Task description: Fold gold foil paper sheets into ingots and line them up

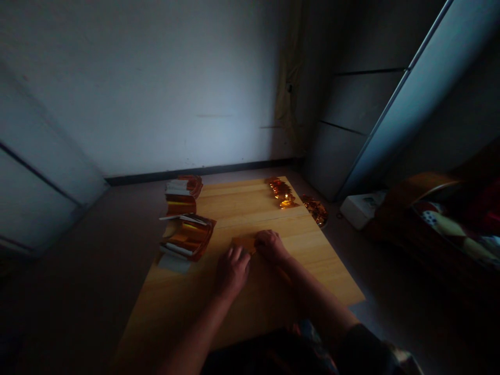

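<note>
An orange-brown sheet of foil paper (244, 243) lies flat on the wooden table (273, 219), between my two hands. My left hand (233, 266) is closed with curled fingers on the sheet's near left edge. At the sheet's right edge my right hand (270, 245) is closed, its fingertips pressed together on the paper. Both hands rest low at the table's surface, and the undersides of the fingers are hidden. Dim light blurs the finer folds of the sheet.
Stacks of shiny orange foil sheets (189, 237) with pale backing lie along the table's left edge. Folded gold foil pieces (282, 192) form a row at the far right corner. Beyond that edge, more foil pieces (316, 210) fill a container near a white box (361, 208).
</note>
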A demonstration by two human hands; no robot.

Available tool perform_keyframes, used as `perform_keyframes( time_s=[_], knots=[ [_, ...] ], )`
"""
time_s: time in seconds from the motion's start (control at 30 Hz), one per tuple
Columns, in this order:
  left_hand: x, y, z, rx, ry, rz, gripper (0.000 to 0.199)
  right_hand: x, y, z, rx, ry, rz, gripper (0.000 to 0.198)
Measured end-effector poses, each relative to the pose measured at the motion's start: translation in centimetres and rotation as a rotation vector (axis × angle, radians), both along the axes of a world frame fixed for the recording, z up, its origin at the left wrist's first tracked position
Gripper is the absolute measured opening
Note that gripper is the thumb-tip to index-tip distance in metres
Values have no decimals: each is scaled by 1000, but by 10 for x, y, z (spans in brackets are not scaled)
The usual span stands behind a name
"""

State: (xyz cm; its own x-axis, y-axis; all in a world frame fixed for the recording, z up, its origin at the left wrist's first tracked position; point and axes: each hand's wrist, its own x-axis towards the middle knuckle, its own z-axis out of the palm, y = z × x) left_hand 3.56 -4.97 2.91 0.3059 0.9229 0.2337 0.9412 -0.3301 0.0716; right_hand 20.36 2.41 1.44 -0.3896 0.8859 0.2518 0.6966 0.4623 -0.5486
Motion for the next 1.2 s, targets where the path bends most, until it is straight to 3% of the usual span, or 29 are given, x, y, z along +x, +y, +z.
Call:
perform_keyframes(
  time_s=[0.57,0.77,0.97,1.2],
  knots=[
    [-6,3,-12,-50,50,-51,23,-2,0,0,-25,1,-35,9],
    [-10,3,-6,-67,61,-99,22,-1,2,-3,-49,24,-16,14],
    [-7,0,-2,-17,23,-100,15,-2,1,-4,-19,-8,-26,19],
    [-14,25,-19,86,-129,6,12,-4,-18,4,77,-137,44,18]
  ],
)
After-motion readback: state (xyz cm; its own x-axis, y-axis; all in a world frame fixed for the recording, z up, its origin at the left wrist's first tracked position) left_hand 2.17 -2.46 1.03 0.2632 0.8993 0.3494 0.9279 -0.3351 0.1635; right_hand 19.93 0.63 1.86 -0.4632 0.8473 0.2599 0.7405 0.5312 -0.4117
